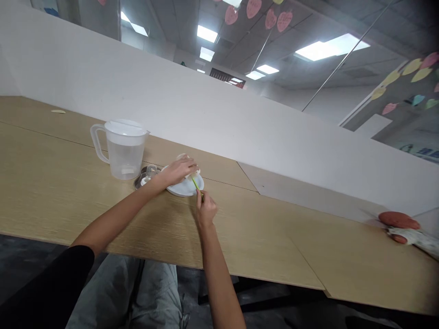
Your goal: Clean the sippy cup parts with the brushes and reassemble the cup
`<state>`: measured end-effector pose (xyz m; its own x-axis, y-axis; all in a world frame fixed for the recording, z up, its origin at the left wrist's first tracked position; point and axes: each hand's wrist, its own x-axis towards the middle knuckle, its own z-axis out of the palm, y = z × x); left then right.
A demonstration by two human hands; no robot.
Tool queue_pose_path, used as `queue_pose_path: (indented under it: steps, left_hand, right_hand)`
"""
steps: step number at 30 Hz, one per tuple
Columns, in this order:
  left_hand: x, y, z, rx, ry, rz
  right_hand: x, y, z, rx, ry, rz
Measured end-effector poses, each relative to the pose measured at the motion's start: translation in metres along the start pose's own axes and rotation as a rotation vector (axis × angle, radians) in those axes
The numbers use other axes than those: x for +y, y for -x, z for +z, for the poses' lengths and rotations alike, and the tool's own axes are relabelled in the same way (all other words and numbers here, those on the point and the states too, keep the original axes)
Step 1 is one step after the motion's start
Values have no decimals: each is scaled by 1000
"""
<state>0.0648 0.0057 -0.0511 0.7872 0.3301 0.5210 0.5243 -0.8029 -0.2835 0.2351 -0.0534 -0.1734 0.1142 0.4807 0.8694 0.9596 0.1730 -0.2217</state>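
Note:
A white plate (185,188) lies on the wooden table a little left of the middle. My left hand (180,171) reaches over it, with its fingers curved down on a white object (196,173) that they mostly cover, so I cannot make out its kind. In front of the plate my right hand (206,209) is closed around a slim, bright green tool (195,183). The tool's far end touches or nearly touches the white object. To the left of the plate, a round metal tray (137,181) holds a small clear glass (152,171) and a little white item.
A translucent pitcher (126,151) with a lid and handle stands behind the tray, on the left. Behind the table (260,237) rises a white partition (219,123). A reddish-brown round object (398,220) and white cloth-like material (413,237) lie far right.

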Motion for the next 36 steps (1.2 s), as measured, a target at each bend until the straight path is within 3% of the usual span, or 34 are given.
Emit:
queue_pose_path:
  steps: [2, 5, 10, 17, 19, 22, 25, 28, 30, 33, 36]
  left_hand:
    - [6, -3, 0, 7, -14, 40]
    - [-1, -2, 2, 46, -45, -30]
    - [-23, 4, 8, 92, -129, -170]
    - [-27, 3, 21, 59, -76, -246]
    - [-32, 6, 23, 87, -70, -287]
    - [-38, 10, 26, 94, -81, -271]
    - [-36, 10, 29, 54, -85, -189]
    - [-31, 9, 28, 46, -63, -195]
    - [-27, 8, 23, 78, 7, -313]
    - [-19, 5, 3, 156, 169, -551]
    - [-7, 0, -23, 134, 269, -643]
  right_hand:
    - [0, 0, 0, -23, 21, 72]
    - [0, -1, 0, -22, 58, 164]
    - [1, -3, 0, -34, 94, 196]
    - [8, -2, -2, -87, 99, 282]
    - [11, -5, -5, -78, 98, 394]
    - [16, -11, -10, -42, 124, 691]
    - [21, -15, -12, -134, 144, 836]
    - [24, -13, -8, -224, 139, 828]
    - [25, -10, -4, -263, 130, 800]
    - [25, -7, 2, -331, 119, 739]
    - [24, -5, 4, -385, 120, 690]
